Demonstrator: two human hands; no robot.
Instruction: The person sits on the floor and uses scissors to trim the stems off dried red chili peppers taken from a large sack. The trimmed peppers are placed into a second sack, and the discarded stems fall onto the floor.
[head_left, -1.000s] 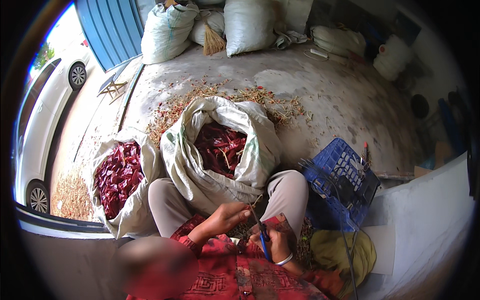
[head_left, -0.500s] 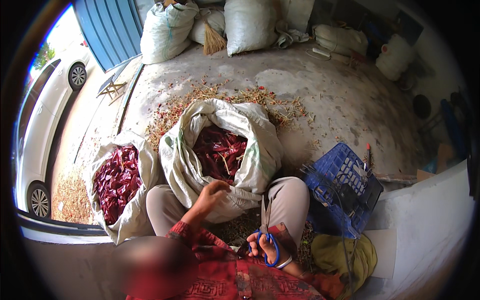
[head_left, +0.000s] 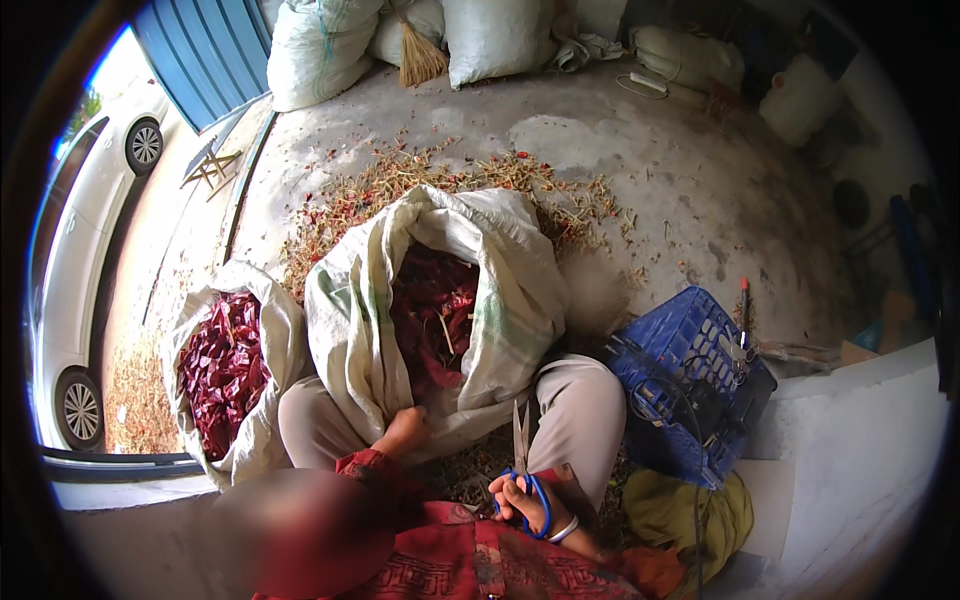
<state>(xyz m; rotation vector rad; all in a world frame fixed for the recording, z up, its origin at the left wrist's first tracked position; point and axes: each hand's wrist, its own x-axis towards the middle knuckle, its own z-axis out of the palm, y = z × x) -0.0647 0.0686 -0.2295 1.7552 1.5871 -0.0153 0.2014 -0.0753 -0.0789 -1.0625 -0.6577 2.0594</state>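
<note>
Between my knees stands a big white woven sack (head_left: 350,310) with its mouth open, dark red dried chillies (head_left: 432,312) inside. My left hand (head_left: 403,432) is closed on the near side of this sack, bunching its cloth; the fingertips are partly hidden. In my right hand (head_left: 522,503) is a pair of scissors (head_left: 520,445) with blue handles, fingers through the loops. The blades point away from me, slightly apart, beside my right knee. To the left, a smaller white sack (head_left: 283,335) holds shiny red chilli pieces (head_left: 225,370).
A blue plastic crate (head_left: 650,330) with cables and tools stands at my right, near an olive cloth (head_left: 725,520). Stems and chilli scraps (head_left: 400,170) litter the floor beyond the sack. Full white sacks (head_left: 320,60) and a straw broom (head_left: 421,62) are at the back.
My left hand has come down and closed on the near side of the big sack. The sack's mouth has been drawn toward me. The scissors stay in my right hand.
</note>
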